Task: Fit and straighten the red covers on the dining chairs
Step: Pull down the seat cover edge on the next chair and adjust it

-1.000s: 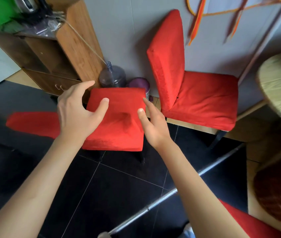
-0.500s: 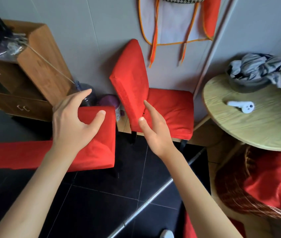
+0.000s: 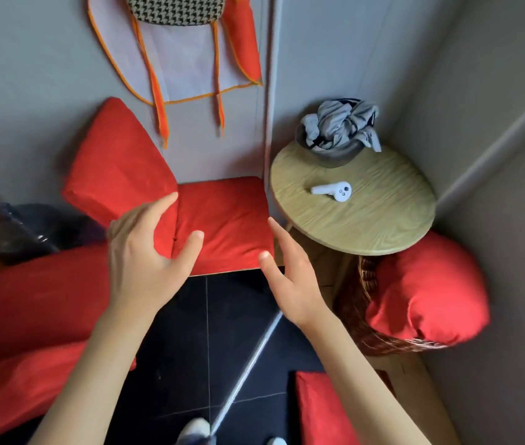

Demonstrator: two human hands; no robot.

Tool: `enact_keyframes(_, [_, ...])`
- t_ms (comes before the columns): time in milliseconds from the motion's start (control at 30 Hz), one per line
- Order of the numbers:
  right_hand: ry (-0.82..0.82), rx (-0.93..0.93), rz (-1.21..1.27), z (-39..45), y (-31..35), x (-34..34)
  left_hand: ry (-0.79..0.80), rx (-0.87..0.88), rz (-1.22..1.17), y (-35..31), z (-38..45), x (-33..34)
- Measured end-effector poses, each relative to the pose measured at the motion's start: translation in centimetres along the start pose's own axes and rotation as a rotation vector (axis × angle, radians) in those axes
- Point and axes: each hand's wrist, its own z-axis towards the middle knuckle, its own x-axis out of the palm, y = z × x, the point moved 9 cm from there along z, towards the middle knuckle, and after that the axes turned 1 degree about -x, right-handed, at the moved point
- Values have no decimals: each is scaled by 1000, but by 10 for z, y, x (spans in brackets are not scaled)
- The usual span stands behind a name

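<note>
A red-covered dining chair (image 3: 222,226) is seen against the far wall, its seat just left of a round wooden table (image 3: 380,220), and both hands are held out over its near edge with nothing gripped. The left hand (image 3: 145,261) is spread wide, its fingers (image 3: 164,203) lying over the seam where backrest meets seat, though contact with the cover cannot be told. The right hand (image 3: 290,281) is held edge-on with fingers straight at the seat's near right corner.
</note>
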Motion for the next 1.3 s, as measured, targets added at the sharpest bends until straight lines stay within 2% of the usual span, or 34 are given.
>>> enact_keyframes(167, [-243,68,-85,-14,-9,-47,161,161,-146,-34,35,56])
enact_keyframes(333, [-511,216,-125,-55,-14,-82,347,351,-276,-81,41,95])
enact_keyframes(500, [-742,326,-163,-124,-15,-102,498,548,-416,-133,9,112])
enact_keyframes(700, [-982,477,-229,-243,-13,-121,707,652,-517,-186,-65,121])
enact_keyframes(1067, [-1279,698,-213,-459,4,-96,954,812,-625,-251,-233,83])
enact_keyframes(1300, [-1345,740,-231,-532,8,-73,1021,828,-635,-257,-302,59])
